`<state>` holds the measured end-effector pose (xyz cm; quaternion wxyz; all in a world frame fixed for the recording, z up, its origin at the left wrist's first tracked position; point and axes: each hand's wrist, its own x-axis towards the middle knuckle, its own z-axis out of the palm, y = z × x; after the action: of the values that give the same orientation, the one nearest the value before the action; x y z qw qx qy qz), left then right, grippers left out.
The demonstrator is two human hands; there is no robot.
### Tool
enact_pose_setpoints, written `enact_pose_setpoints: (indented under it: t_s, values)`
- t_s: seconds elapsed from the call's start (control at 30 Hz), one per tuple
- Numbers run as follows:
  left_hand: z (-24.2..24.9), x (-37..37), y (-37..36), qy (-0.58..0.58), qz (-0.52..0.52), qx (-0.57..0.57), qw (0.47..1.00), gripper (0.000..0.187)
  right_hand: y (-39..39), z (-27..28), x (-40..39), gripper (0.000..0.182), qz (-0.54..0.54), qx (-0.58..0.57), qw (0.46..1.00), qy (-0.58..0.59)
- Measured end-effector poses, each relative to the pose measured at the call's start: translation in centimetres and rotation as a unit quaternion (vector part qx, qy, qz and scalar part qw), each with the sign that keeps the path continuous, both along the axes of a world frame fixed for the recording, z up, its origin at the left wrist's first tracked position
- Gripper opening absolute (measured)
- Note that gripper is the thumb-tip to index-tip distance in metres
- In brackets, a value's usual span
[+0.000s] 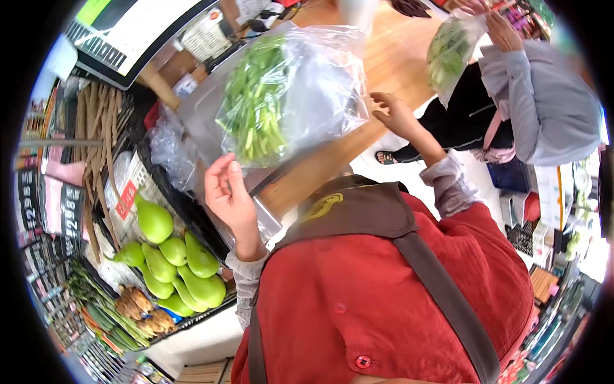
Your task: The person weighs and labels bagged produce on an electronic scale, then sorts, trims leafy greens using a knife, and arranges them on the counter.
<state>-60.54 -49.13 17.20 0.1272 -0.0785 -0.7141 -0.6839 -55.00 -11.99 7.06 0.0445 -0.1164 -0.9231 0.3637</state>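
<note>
A clear plastic bag (320, 83) with leafy green vegetables (256, 102) inside lies on a grey metal scale plate (204, 115). My left hand (229, 195) is just below the bag's lower left edge, fingers loosely curled and apart, with nothing visible in it. To the right of the bag, my right hand (400, 118) has its fingers spread near the plastic edge and holds nothing. The vegetable stems point toward me, and the bag's loose end spreads to the right.
Green gourds (173, 256) fill a crate at the left, beside long brown roots (96, 141). A screen (134, 32) stands at the upper left. Across the wooden counter (396, 51), another person (543, 102) holds a bag of greens (451, 51).
</note>
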Motion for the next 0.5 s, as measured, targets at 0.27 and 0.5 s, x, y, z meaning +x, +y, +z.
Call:
enact_pose_setpoints:
  t_s: [0.27, 0.5]
  values:
    - [-0.5, -0.5, 0.4, 0.018, -0.010, -0.011, 1.000, 0.014, -4.1, -0.1, -0.8, 0.037, -0.014, 0.082, 0.995, 0.055]
    - [-1.5, -0.1, -0.7, -0.007, 0.001, 0.013, 1.000, 0.015, -5.9, 0.0, -0.1, 0.029, -0.008, 0.093, 0.984, 0.155]
